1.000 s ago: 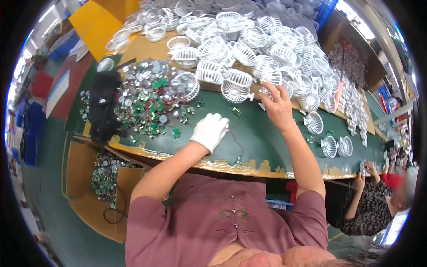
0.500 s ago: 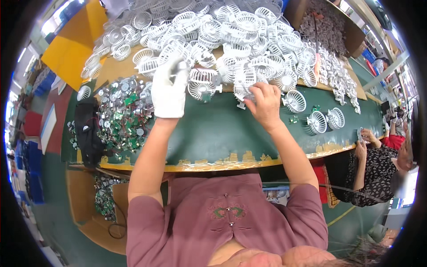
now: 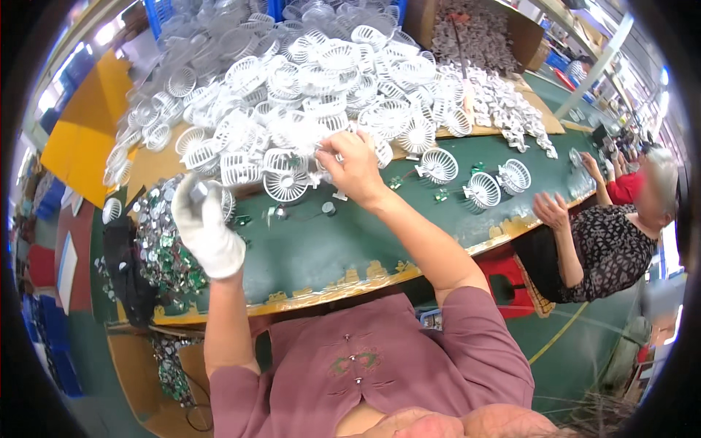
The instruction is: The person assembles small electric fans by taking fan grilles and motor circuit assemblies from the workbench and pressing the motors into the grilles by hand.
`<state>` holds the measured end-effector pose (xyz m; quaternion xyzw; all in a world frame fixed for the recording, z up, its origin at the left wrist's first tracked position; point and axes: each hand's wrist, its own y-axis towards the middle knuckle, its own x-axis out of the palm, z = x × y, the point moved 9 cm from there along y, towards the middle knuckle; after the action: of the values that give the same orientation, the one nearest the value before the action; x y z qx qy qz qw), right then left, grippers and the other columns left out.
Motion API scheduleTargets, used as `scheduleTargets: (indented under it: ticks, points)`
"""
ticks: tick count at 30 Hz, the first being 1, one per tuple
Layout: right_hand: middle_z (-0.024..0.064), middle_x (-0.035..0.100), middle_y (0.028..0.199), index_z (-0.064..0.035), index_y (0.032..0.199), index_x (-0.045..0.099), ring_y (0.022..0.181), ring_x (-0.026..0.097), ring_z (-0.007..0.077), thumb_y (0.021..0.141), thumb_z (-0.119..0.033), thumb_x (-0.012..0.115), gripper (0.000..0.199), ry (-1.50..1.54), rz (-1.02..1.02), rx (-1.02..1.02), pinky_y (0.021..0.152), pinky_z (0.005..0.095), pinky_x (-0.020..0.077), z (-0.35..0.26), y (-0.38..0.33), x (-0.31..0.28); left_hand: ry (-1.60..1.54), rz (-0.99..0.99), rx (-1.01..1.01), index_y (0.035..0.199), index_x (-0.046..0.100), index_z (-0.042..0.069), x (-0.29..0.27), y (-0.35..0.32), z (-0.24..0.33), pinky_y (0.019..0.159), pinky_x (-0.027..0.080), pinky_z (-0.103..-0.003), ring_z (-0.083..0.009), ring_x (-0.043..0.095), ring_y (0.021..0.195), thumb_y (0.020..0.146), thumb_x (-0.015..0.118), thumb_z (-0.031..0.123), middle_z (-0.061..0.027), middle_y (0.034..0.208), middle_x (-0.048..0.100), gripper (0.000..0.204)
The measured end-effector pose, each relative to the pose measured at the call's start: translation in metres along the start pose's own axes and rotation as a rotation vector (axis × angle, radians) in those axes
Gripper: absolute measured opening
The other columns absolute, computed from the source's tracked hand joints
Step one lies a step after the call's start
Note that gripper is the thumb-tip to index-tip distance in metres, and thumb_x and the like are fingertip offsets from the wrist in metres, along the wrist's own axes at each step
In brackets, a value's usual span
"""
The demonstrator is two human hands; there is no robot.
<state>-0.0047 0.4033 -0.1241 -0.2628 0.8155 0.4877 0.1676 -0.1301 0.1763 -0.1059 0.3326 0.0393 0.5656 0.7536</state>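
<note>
My left hand (image 3: 208,228), in a white glove, is closed on a small grey block-like part (image 3: 198,192) over the edge of the pile of small green circuit boards and round motors (image 3: 174,274). Bare, my right hand (image 3: 355,169) has its fingers curled together at the front of the heap of white plastic fan cages (image 3: 314,80); what they hold, if anything, is hidden. Between my hands a white fan cage (image 3: 285,184) stands at the heap's edge. A small round motor (image 3: 329,209) and a few wired parts (image 3: 277,213) lie on the green tabletop before it.
Three white cages (image 3: 438,166) stand apart on the right, with small green boards (image 3: 440,196) beside them. Small white parts (image 3: 511,109) are heaped at the back right. A black cloth (image 3: 128,252) lies left. A co-worker's hand (image 3: 553,212) is raised at the right table edge.
My left hand has moved down and left, from the cages to the board pile. My right hand has moved left along the heap. The view has shifted, and the co-worker's hand is now raised apart.
</note>
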Motion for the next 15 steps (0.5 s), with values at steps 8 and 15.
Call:
scheduleTargets:
  ticks: [8, 15]
  points:
    - [0.0132, 0.056, 0.112, -0.0068, 0.094, 0.057, 0.101, 0.057, 0.0321, 0.069, -0.002, 0.066, 0.027, 0.278, -0.252, -0.216, 0.084, 0.0388, 0.0484, -0.069, -0.068, -0.034, -0.416, -0.15, -0.429, 0.119, 0.044, 0.005, -0.007, -0.05, -0.019, 0.088, 0.047, -0.043, -0.0274, 0.06, 0.096, 0.092, 0.053, 0.01, -0.0114, 0.098, 0.058, 0.029]
    - [0.0168, 0.053, 0.123, -0.0061, 0.091, 0.056, 0.101, 0.06, 0.0343, 0.072, 0.003, 0.062, 0.022, 0.065, -0.672, -0.133, 0.08, 0.0372, 0.0526, -0.029, -0.164, -0.029, -0.24, -0.11, -0.699, 0.126, 0.046, 0.005, -0.015, -0.077, -0.022, 0.044, 0.031, -0.017, -0.0042, 0.04, 0.056, 0.09, 0.055, 0.008, -0.0029, 0.09, 0.052, 0.037]
